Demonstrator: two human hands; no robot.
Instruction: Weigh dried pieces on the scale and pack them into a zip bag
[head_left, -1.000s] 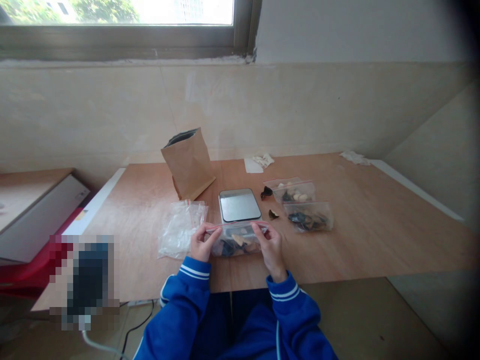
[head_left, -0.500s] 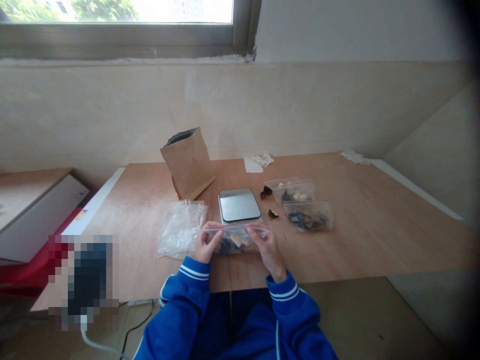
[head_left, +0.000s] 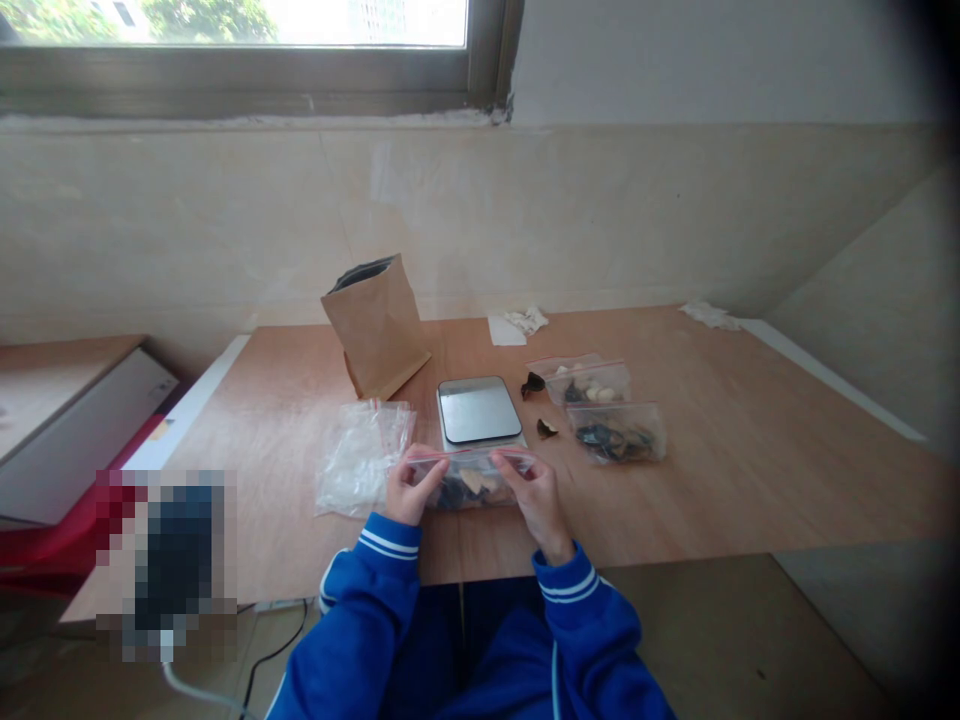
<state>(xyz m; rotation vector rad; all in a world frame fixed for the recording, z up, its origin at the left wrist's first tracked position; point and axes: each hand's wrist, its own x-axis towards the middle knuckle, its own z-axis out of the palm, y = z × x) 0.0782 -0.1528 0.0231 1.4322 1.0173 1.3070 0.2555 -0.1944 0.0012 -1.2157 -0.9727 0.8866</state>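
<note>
A clear zip bag [head_left: 474,490] with dark and tan dried pieces in it rests near the front of the table. Its top strip is pinched at the left end by my left hand [head_left: 411,487]. My right hand [head_left: 534,490] pinches the same strip further right, thumb and fingers pressed together. Just behind the bag lies a flat kitchen scale [head_left: 480,410] with nothing on its plate. Beside my left hand is a pile of clear, flat zip bags [head_left: 361,455].
A brown paper bag [head_left: 382,330] stands open at the back. To the right lie two filled zip bags, one with dark pieces [head_left: 619,435], one with pale pieces [head_left: 592,383]. Loose dark pieces [head_left: 546,429] lie near the scale. Crumpled tissue [head_left: 527,320] is by the wall.
My right hand has shifted very slightly left along the bag's top strip. Otherwise the hands and objects look the same.
</note>
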